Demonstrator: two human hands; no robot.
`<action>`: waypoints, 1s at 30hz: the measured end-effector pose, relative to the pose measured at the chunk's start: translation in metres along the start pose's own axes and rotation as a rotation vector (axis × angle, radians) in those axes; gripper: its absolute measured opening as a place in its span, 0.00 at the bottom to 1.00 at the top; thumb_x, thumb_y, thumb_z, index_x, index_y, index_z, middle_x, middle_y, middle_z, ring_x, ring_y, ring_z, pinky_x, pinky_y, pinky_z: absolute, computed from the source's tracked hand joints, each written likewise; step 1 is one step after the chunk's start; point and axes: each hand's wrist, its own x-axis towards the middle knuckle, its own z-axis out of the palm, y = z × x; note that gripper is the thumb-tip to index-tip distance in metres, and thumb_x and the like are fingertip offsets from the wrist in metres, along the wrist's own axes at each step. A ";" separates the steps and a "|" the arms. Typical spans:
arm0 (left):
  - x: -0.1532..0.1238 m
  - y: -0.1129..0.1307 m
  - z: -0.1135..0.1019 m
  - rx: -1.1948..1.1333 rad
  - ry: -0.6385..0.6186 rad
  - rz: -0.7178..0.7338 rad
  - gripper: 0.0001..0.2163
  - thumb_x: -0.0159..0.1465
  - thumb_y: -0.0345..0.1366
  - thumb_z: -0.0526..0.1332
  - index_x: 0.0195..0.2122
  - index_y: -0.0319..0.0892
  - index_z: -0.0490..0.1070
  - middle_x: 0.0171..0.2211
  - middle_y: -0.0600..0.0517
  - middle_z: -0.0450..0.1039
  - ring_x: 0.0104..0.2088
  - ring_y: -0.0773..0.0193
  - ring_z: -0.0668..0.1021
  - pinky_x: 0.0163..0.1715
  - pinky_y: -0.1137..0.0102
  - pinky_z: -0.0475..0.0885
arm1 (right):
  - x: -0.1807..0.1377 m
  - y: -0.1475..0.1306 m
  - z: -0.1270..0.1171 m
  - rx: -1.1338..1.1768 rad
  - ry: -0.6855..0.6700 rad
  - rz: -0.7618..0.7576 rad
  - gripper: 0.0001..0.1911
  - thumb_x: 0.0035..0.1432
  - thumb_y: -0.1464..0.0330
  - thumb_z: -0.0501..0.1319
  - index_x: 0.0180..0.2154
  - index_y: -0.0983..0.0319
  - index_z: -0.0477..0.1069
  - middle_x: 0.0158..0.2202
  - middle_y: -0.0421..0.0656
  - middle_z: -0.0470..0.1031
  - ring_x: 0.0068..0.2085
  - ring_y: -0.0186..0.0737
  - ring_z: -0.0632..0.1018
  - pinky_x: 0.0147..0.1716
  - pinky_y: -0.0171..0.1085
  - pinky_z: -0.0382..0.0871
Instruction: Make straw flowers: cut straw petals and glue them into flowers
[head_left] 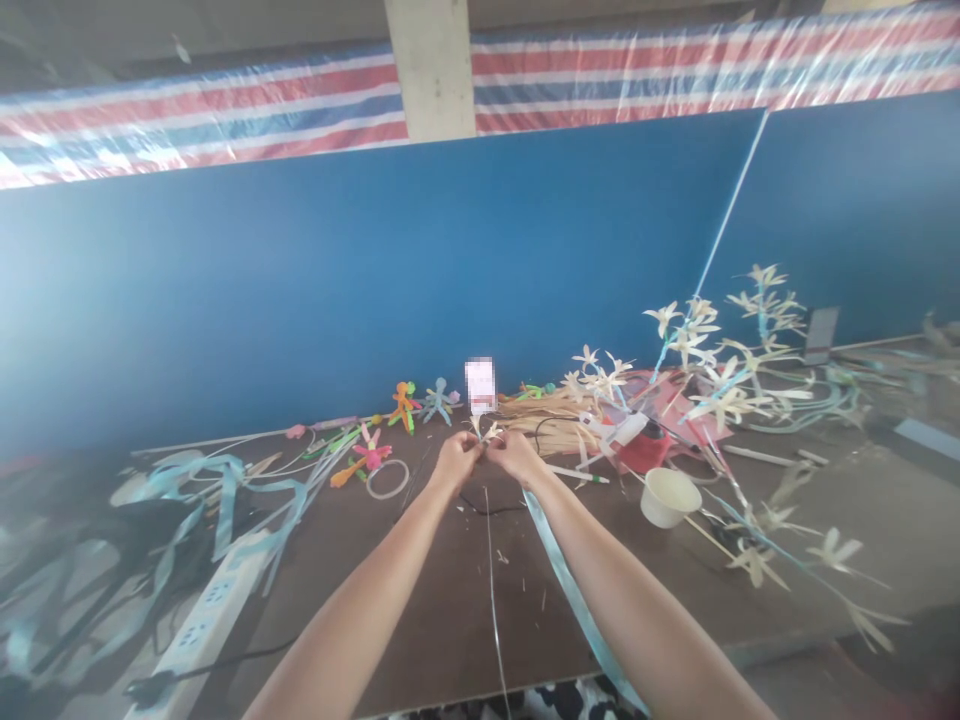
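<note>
My left hand (455,462) and my right hand (516,455) meet at arm's length over the brown table (420,590), both pinched on a small pale straw flower (486,432) whose petals stick up between the fingers. A thin wire (491,570) hangs from the flower toward me. A light blue ribbon (570,590) runs along under my right forearm to the table's near edge.
Finished straw flowers on blue-wrapped stems (720,380) spread at the right, beside a white cup (670,496) and a red object (645,445). Loose straw (540,408), small coloured figures (420,402) and a white ring (387,479) lie behind. A power strip (214,600) and blue ribbons (225,490) are at the left.
</note>
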 end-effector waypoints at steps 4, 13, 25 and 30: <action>0.000 -0.001 0.002 0.048 0.074 0.023 0.05 0.49 0.34 0.60 0.27 0.39 0.67 0.20 0.53 0.69 0.20 0.69 0.71 0.17 0.77 0.62 | 0.003 0.004 0.004 -0.108 0.074 -0.009 0.05 0.37 0.69 0.56 0.19 0.65 0.67 0.17 0.38 0.65 0.22 0.31 0.66 0.19 0.29 0.53; -0.005 -0.004 0.005 -0.029 0.145 0.010 0.05 0.49 0.35 0.60 0.27 0.40 0.69 0.26 0.51 0.71 0.23 0.69 0.72 0.19 0.77 0.64 | 0.002 0.007 0.009 -0.202 0.159 -0.004 0.05 0.37 0.67 0.58 0.19 0.64 0.68 0.18 0.41 0.68 0.23 0.35 0.68 0.21 0.30 0.53; -0.010 -0.007 0.000 -0.372 -0.093 -0.172 0.11 0.45 0.30 0.63 0.32 0.35 0.73 0.26 0.46 0.74 0.26 0.65 0.74 0.22 0.74 0.66 | -0.003 0.012 0.006 0.033 0.056 -0.042 0.09 0.40 0.68 0.53 0.21 0.66 0.69 0.15 0.35 0.61 0.18 0.28 0.60 0.17 0.28 0.51; -0.008 -0.011 -0.002 -0.460 -0.071 -0.204 0.12 0.44 0.31 0.65 0.32 0.36 0.73 0.25 0.47 0.73 0.26 0.66 0.74 0.21 0.76 0.65 | -0.002 0.007 0.002 0.075 0.024 -0.064 0.08 0.39 0.68 0.55 0.19 0.66 0.68 0.15 0.35 0.61 0.19 0.28 0.61 0.19 0.28 0.52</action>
